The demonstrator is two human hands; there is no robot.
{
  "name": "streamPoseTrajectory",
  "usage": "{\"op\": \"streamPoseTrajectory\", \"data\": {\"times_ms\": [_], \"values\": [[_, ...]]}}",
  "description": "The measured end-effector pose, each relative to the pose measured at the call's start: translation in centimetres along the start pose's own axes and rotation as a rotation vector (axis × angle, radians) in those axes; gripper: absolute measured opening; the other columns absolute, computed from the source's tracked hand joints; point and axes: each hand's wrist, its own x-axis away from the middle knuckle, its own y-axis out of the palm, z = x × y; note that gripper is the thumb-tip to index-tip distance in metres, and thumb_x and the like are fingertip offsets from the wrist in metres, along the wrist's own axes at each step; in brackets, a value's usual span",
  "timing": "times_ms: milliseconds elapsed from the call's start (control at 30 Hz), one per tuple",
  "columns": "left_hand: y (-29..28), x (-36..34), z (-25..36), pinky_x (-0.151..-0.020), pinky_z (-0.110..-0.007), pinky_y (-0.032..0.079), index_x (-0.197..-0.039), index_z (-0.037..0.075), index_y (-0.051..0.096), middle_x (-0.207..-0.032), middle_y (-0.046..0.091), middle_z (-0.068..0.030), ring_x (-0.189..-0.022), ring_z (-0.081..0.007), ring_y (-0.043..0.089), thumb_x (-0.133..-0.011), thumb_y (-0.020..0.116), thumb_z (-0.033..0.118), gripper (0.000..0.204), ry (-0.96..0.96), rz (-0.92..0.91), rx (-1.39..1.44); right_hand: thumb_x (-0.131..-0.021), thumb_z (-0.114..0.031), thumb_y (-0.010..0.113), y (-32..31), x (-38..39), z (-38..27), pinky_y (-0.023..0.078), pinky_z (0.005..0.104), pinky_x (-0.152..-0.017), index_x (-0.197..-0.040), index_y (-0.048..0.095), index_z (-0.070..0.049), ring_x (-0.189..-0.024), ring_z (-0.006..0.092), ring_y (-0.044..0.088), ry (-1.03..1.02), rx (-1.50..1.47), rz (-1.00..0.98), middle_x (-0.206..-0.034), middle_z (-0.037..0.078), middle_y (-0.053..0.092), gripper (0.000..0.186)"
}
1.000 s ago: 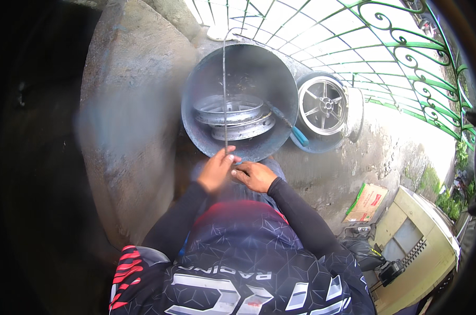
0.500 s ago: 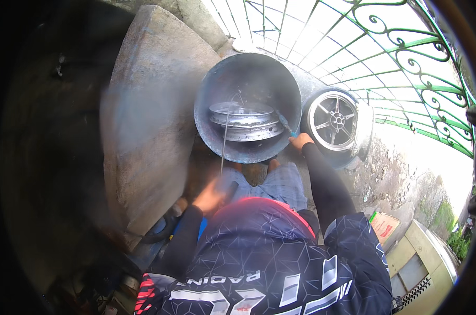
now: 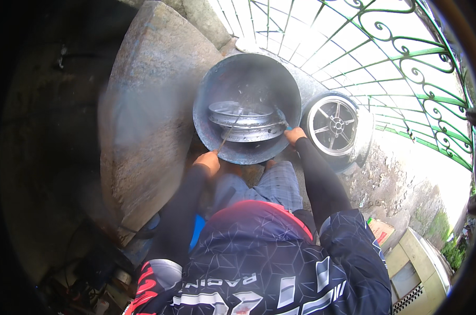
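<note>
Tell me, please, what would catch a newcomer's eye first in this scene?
Probably the big grey metal drum at top centre, with a silver wheel rim lying inside it. The left hand at the drum's near edge holds a thin rod reaching in, and the right hand grips a blue-handled tool. Right of the drum, a second spoked wheel sits in a tub before a green scrollwork gate.

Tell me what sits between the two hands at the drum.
In the head view, between the left hand and the right hand lie the drum's near rim and the silver wheel rim inside.
</note>
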Motion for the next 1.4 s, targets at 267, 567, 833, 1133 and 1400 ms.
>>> {"op": "streamPoseTrajectory", "data": {"times_ms": [267, 567, 833, 1133, 1400], "values": [[-10.9, 6.3, 7.3, -0.089, -0.047, 0.054, -0.122, 0.000, 0.063, -0.110, 0.070, -0.0224, -0.107, -0.0380, 0.067, -0.091, 0.050, 0.011, 0.036, 0.023, -0.170, -0.377, -0.087, -0.025, 0.059, -2.4, 1.9, -1.1, 0.051, 0.0438, -0.094, -0.113, 0.067, 0.003, -0.113, 0.0371, 0.065, 0.002, 0.160, 0.167, -0.116, 0.025, 0.067, 0.039], [-13.5, 14.3, -1.5, -0.081, -0.050, 0.054, -0.133, 0.001, 0.053, -0.097, 0.070, -0.0242, -0.093, -0.0389, 0.069, -0.090, 0.054, 0.016, 0.046, -0.069, -0.210, -0.407, -0.090, -0.026, 0.060, 0.4, -0.4, -1.1, 0.055, 0.0445, -0.085, -0.105, 0.071, 0.000, -0.096, 0.0362, 0.071, -0.674, 0.815, 0.007, -0.101, 0.022, 0.072, 0.033], [-3.7, 14.9, -4.1, -0.084, -0.049, 0.054, -0.146, 0.003, 0.044, -0.102, 0.071, -0.0238, -0.096, -0.0389, 0.069, -0.089, 0.057, 0.014, 0.060, -0.136, -0.136, -0.354, -0.088, -0.026, 0.057, 2.1, 8.2, -4.6, 0.050, 0.0500, -0.094, -0.121, 0.056, 0.000, -0.107, 0.0436, 0.064, -0.223, 0.170, 0.068, -0.112, 0.030, 0.066, 0.042], [-0.5, 15.4, -5.1, -0.081, -0.049, 0.054, -0.144, -0.001, 0.043, -0.097, 0.071, -0.0233, -0.092, -0.0378, 0.070, -0.088, 0.056, 0.011, 0.059, -0.177, -0.047, -0.202, -0.090, -0.018, 0.050, 1.3, 13.2, -4.6, 0.054, 0.0492, -0.086, -0.139, 0.048, -0.004, -0.098, 0.0387, 0.069, -0.319, 0.486, 0.201, -0.116, 0.023, 0.064, 0.051], [0.3, 15.7, -5.7, -0.090, -0.050, 0.050, -0.149, 0.002, 0.039, -0.110, 0.066, -0.0303, -0.102, -0.0420, 0.064, -0.086, 0.048, 0.005, 0.064, -0.220, -0.019, 0.053, -0.091, -0.014, 0.053, -6.9, 12.8, -1.8, 0.055, 0.0436, -0.068, -0.132, 0.056, -0.009, -0.083, 0.0320, 0.071, -0.485, 0.825, 0.469, -0.098, 0.013, 0.064, 0.041]]}}
